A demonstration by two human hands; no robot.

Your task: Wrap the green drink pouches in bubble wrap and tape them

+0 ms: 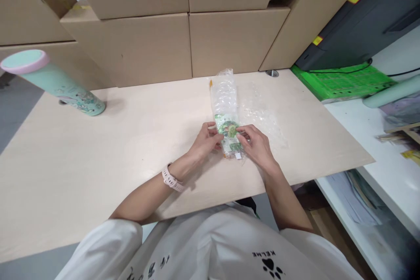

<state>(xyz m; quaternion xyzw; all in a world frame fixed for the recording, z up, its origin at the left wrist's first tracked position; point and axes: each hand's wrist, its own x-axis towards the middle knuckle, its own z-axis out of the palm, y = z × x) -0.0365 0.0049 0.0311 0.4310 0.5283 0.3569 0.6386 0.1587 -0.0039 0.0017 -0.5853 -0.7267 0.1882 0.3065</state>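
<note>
Two hands (pixel 205 141) (pixel 256 145) hold a packet (pixel 225 114); the shirt (pixel 226 249) reads "KELME" (inverted).

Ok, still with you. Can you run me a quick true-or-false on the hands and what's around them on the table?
1. The left hand and right hand both touch the clear plastic package with green printing. True.
2. The pale pink watch strap is on the right wrist. False: it is on the left wrist.
3. The thin, crumpled clear plastic film lies to the left of the package. False: it lies to the right.
4. Brown cardboard boxes are stacked along the far side of the pale wooden table. True.
5. The tall mint-green cylindrical bottle lies on its side. False: it stands upright.
</note>
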